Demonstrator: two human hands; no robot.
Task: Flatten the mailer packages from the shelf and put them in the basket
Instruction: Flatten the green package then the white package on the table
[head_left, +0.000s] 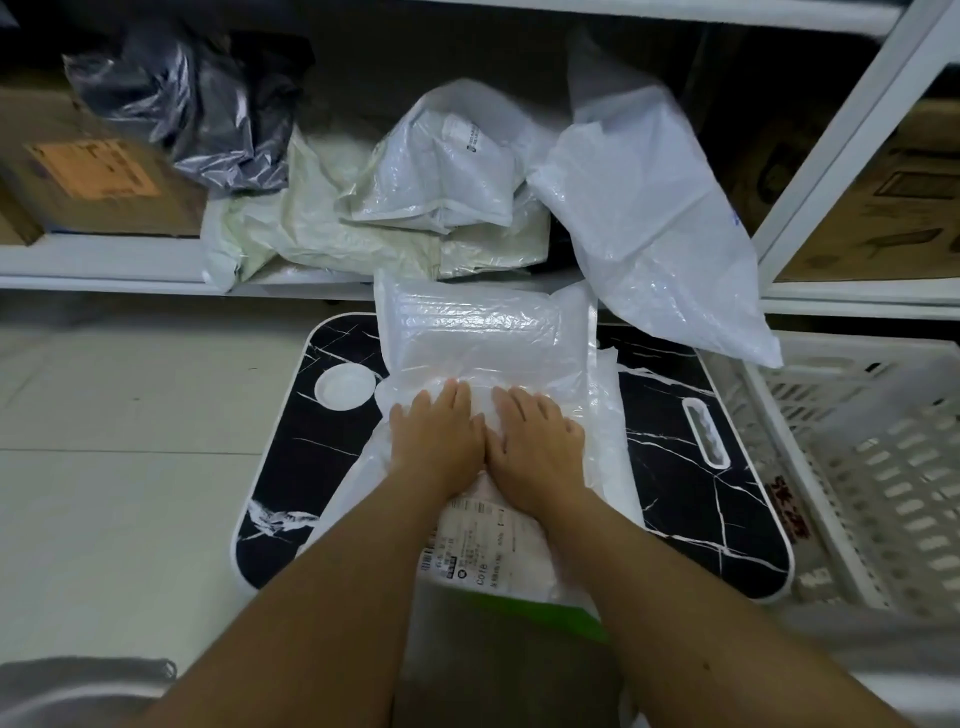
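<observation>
Presently, head view: white mailer package (483, 338) lying lengthwise on a black marble-patterned lap table (691, 467), label end toward the person, far end puffed with trapped air. Left hand (439, 436) and right hand (535, 441) side by side on its middle, palms down, fingers spread and flat, gripping nothing; the posture suggests pressing air toward the far end. Further crumpled mailers (441, 192) heaped on the white shelf (104, 265) just behind the table, awaiting flattening. White slatted basket (857, 467) touching the table's right edge, within easy reach for the finished piece.
</observation>
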